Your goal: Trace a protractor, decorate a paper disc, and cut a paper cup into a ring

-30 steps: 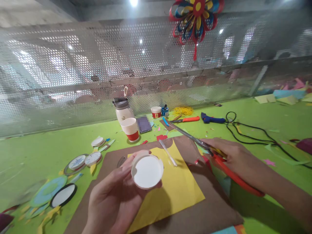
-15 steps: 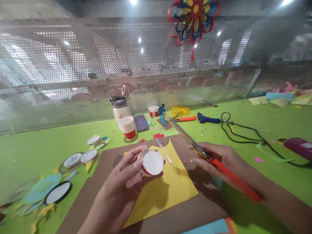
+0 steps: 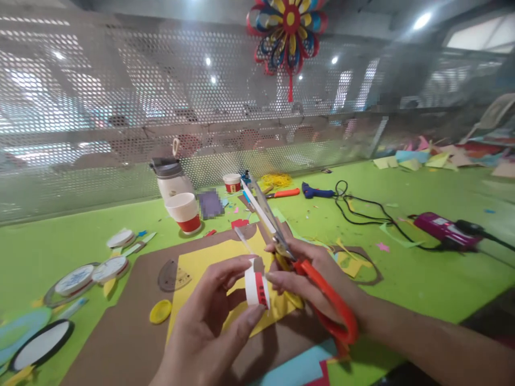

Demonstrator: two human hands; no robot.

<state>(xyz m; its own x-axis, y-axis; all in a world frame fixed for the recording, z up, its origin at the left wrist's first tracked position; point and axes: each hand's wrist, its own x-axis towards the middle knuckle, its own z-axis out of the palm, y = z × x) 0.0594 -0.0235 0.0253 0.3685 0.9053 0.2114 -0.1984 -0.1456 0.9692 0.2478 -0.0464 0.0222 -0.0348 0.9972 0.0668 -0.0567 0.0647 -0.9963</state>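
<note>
Between the thumb and fingers of my left hand [image 3: 209,311] is a cut-down paper cup [image 3: 252,287], white with a red band, turned so that its side faces me. My right hand [image 3: 322,276] is closed around scissors with red handles [image 3: 332,305]. The blades point away over the table, slightly parted, and my right fingertips are close to the cup's edge. Below both hands lies a yellow paper sheet [image 3: 197,268] on brown cardboard [image 3: 112,311]. A yellow disc [image 3: 160,311] and a protractor [image 3: 173,275] lie left of my left hand.
A taller paper cup [image 3: 183,213] and a thermos [image 3: 171,179] stand behind the cardboard. Further right are an orange-handled knife [image 3: 285,193], a blue glue gun [image 3: 317,192] and a purple device [image 3: 442,229] with black cords. Round paper pieces [image 3: 75,280] lie at left.
My left hand has turned the cut-down cup from showing its round white face to showing its banded side. My right hand has brought the scissors in closer to it. The view has swung right.
</note>
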